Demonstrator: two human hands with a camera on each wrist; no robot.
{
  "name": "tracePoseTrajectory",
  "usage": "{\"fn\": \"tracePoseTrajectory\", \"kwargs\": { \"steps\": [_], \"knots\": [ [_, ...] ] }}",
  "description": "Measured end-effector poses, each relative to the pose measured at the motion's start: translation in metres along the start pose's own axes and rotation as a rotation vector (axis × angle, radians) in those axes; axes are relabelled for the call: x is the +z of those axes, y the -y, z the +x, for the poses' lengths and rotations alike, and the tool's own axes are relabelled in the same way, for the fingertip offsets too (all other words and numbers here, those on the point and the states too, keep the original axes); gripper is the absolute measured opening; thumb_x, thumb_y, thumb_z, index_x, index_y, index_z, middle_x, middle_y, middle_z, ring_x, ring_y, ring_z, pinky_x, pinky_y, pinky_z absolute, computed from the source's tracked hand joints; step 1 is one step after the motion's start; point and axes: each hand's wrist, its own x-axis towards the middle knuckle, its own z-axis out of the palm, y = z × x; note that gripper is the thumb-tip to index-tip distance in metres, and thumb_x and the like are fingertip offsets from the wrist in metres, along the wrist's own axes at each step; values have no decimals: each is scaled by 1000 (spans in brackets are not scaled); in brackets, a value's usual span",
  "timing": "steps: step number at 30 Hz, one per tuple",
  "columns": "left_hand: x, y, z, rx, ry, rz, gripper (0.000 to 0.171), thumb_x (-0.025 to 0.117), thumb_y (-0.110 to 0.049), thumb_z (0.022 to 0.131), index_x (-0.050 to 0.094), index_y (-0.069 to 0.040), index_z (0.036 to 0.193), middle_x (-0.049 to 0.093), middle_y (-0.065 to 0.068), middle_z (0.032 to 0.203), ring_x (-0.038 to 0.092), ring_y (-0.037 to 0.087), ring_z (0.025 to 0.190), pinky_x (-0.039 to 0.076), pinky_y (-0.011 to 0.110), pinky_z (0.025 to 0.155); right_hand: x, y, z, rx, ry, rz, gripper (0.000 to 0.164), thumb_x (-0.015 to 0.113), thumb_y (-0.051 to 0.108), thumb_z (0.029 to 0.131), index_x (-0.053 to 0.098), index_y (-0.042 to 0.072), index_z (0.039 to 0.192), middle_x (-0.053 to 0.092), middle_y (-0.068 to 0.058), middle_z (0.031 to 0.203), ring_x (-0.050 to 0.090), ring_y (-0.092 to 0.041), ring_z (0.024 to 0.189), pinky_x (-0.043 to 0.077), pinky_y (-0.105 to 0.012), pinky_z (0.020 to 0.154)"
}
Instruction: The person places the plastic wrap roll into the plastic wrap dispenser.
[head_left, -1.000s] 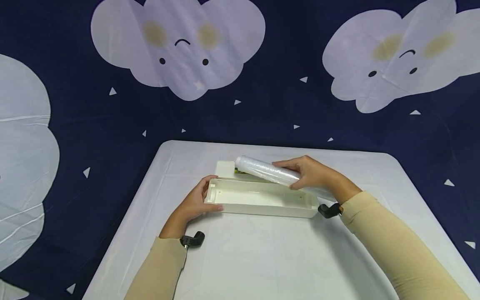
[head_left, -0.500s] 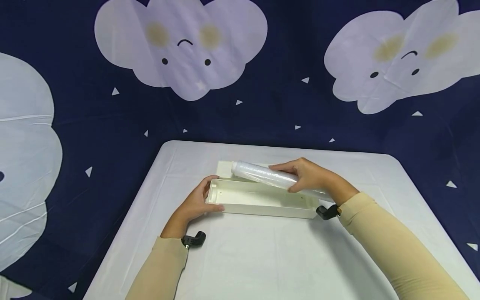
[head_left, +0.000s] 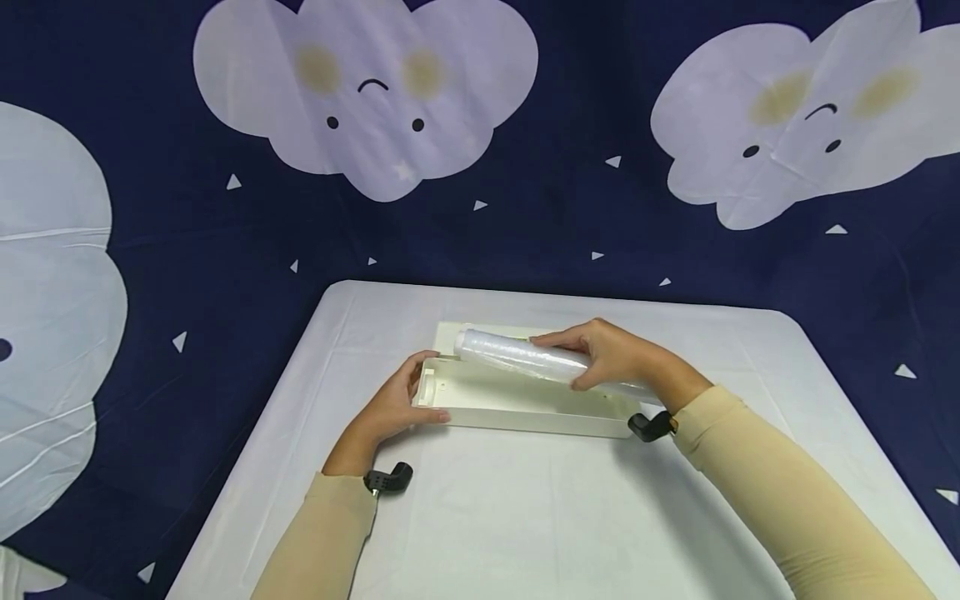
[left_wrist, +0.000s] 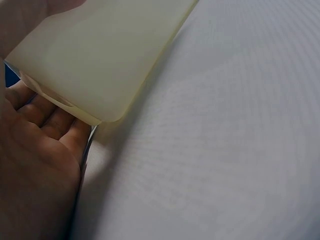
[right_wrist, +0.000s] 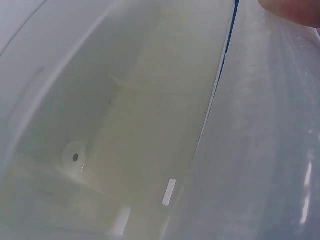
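Note:
A long cream plastic box (head_left: pixel 517 422) lies lengthwise on the table, its top uncovered. My left hand (head_left: pixel 386 408) grips its left end, thumb along the front wall and fingers round the end; in the left wrist view those fingers curl beside the box's end (left_wrist: pixel 110 55). Over the box's back edge, my right hand (head_left: pixel 622 354) holds a roll of clear plastic wrap (head_left: pixel 510 353), tilted with its right end nearer me. The right wrist view shows the wrap roll (right_wrist: pixel 260 130) beside the box's hollow inside (right_wrist: pixel 145 130). The roll's right end is partly hidden under my wrist.
A cream flap or lid (head_left: pixel 447 335) lies behind the box, mostly covered by the roll. White cloth covers the table (head_left: pixel 480 508). A dark blue cloth with cloud prints (head_left: pixel 450 233) lies beyond the table's far edge.
My right hand has brought the wrap roll a little left and lower, nearer the box's back edge. My left hand stays on the box's left end.

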Motion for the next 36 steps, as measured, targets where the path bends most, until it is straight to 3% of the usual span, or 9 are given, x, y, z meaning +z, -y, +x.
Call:
{"fn": "tracePoseTrajectory", "kwargs": {
  "steps": [10,36],
  "knots": [
    [0,-1,0,-7,3,-5,110,98,2,69,35,-10,159,48,13,156,50,33,138,42,47,112,4,3,5,-8,24,-3,87,86,-8,68,65,22,147,65,5,140,67,-18,108,57,-36,89],
    [-1,2,1,-3,-19,47,106,99,-1,69,40,-19,155,52,6,153,48,26,141,35,48,117,8,13,15,-17,70,-1,84,86,-10,69,66,18,145,63,1,143,66,-20,110,57,-40,88]
  ]
}}
